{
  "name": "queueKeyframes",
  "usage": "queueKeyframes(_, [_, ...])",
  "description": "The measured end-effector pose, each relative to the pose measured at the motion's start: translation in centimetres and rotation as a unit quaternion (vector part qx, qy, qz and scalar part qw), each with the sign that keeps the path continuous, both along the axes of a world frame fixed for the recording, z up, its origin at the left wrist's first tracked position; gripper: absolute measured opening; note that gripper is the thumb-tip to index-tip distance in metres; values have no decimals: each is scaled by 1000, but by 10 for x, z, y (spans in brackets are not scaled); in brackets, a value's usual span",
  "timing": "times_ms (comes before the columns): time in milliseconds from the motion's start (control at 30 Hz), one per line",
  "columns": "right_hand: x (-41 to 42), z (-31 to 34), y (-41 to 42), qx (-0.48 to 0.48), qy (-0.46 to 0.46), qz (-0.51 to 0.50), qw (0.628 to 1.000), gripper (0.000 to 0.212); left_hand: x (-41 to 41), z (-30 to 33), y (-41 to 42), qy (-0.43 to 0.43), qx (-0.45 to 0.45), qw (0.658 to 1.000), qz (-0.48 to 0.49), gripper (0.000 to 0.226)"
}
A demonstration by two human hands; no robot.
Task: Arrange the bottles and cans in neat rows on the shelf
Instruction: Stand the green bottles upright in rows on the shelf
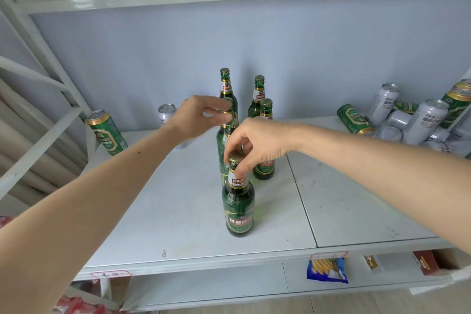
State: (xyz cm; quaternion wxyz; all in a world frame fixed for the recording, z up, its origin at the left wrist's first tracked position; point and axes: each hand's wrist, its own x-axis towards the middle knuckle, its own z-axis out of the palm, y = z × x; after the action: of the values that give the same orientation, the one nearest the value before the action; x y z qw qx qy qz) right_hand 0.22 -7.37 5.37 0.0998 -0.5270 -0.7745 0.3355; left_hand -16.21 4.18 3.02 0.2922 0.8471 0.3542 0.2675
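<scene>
The right hand (257, 143) pinches the capped neck of the nearest green bottle (239, 208) between thumb and curled fingers (239, 169) — it stands upright near the shelf's (356, 211) front edge. The left hand (196, 117), fingers loosely spread, reaches for the top of a bottle behind (224, 145); contact is unclear. More bottles stand further back. Cans lie heaped (413, 120) at the far right, and a green can (107, 132) stands at the left — pale blue wall behind.

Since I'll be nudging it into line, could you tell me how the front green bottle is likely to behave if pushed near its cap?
The front bottle stands tall on a narrow base, so it may tip. It looks like glass, so probably fragile. The right hand pinches its neck.
</scene>
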Motion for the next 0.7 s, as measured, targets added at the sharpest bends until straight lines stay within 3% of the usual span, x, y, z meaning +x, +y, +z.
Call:
queueKeyframes(133, [6,-3,2,36,-19,13,999,25,4,-2,-6,20,-72,996,-51,59])
queueKeyframes(333, [30,-3,1,27,-2,-3,1000,22,15,-2,-5,67,-40,996,-33,37])
queueKeyframes(700, [65,2,9,61,-64,-56,995,23,13,0,-3,63,-59,995,-46,36])
